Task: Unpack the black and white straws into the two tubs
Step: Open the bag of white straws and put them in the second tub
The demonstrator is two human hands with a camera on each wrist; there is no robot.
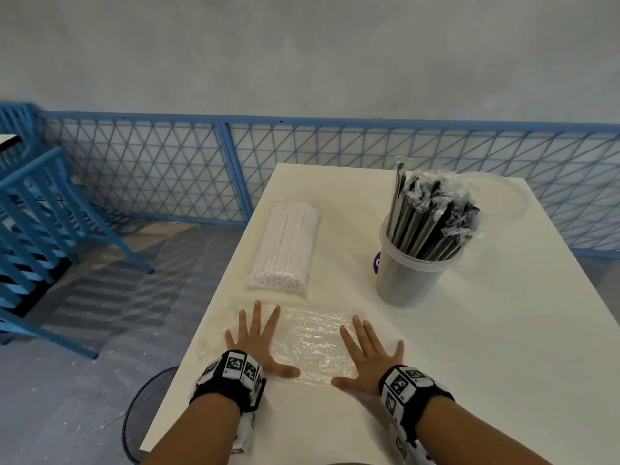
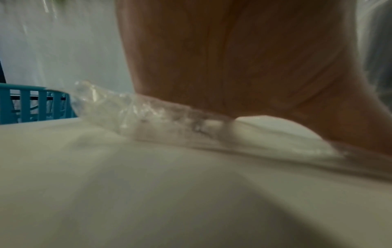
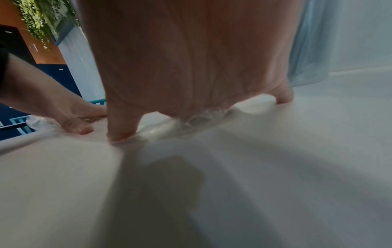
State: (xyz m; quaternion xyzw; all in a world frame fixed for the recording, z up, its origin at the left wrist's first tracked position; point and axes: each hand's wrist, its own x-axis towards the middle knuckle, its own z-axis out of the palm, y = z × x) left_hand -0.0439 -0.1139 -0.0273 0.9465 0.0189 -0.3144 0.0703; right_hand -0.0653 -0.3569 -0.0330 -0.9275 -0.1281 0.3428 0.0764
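Observation:
Both hands lie flat, fingers spread, on an empty clear plastic bag at the table's near edge. My left hand presses its left end, my right hand its right end. The left wrist view shows the crinkled bag under the palm; the right wrist view shows the bag under my right fingers. A sealed pack of white straws lies beyond the left hand. A clear tub holds the black straws upright at the right. Behind them stands a second clear tub, apparently empty.
The white table ends close to my left hand, with floor below. A blue mesh fence runs behind the table, and stacked blue chairs stand at the far left. A purple-labelled thing peeks from behind the filled tub.

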